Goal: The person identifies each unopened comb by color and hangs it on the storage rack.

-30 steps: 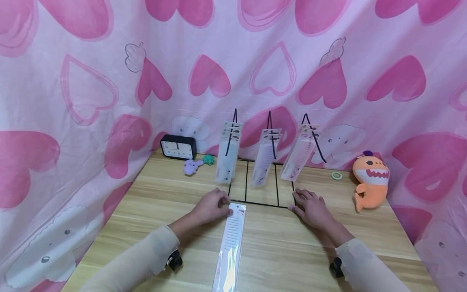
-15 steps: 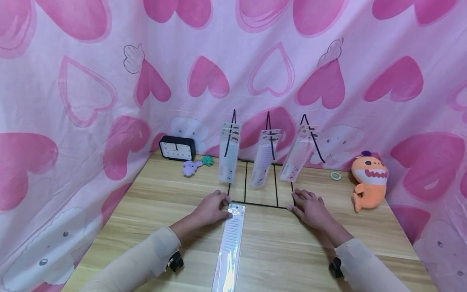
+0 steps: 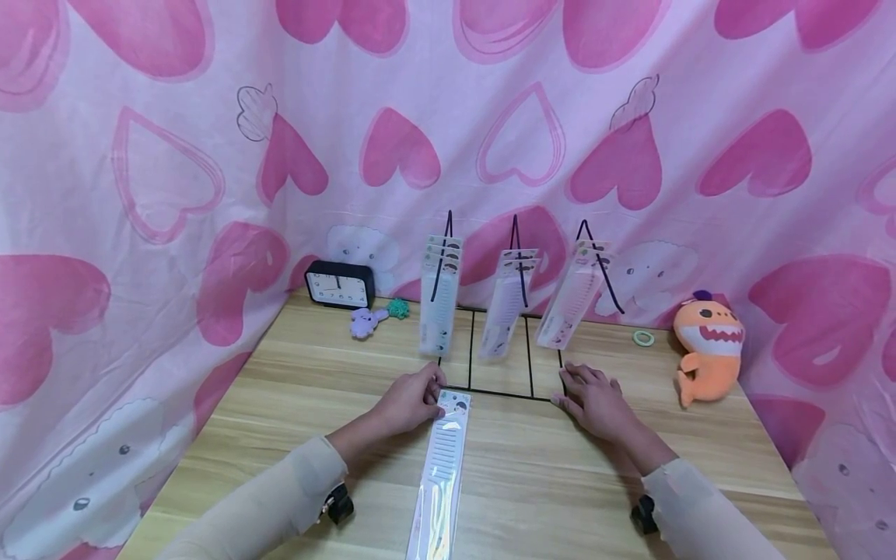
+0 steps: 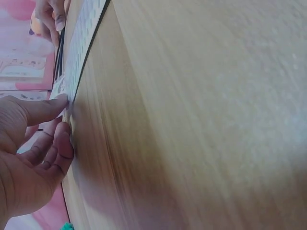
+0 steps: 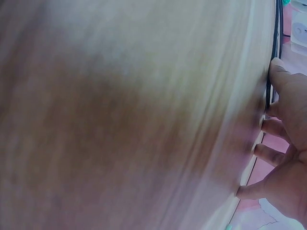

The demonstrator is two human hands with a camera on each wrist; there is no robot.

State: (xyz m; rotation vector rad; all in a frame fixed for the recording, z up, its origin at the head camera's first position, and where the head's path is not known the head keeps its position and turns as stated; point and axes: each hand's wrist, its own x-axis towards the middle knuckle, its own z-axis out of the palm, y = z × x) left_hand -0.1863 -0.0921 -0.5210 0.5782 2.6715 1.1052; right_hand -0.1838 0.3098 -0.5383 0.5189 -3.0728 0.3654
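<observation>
A packaged comb (image 3: 444,467) in clear wrap lies lengthwise on the table, its printed card end near a black wire rack (image 3: 500,393). My left hand (image 3: 413,400) is at the card's left edge, thumb on the packet and other fingers curled beside it; in the left wrist view the thumb (image 4: 55,105) and fingertips close on that corner. My right hand (image 3: 598,400) rests at the rack's front right corner, fingers spread and touching the table, with the thumb by the front rod. More packaged combs hang on the left hook (image 3: 439,303), middle hook and right hook.
A black alarm clock (image 3: 341,285), a purple toy (image 3: 364,323) and a green spiky ball (image 3: 398,309) stand at the back left. At the right are a pale green ring (image 3: 643,338) and an orange shark plush (image 3: 710,350). Pink heart-print cloth (image 3: 518,132) hangs behind.
My left index finger and thumb have shifted slightly at the card's corner, and the card's print shows more clearly. My right hand stays at the rack.
</observation>
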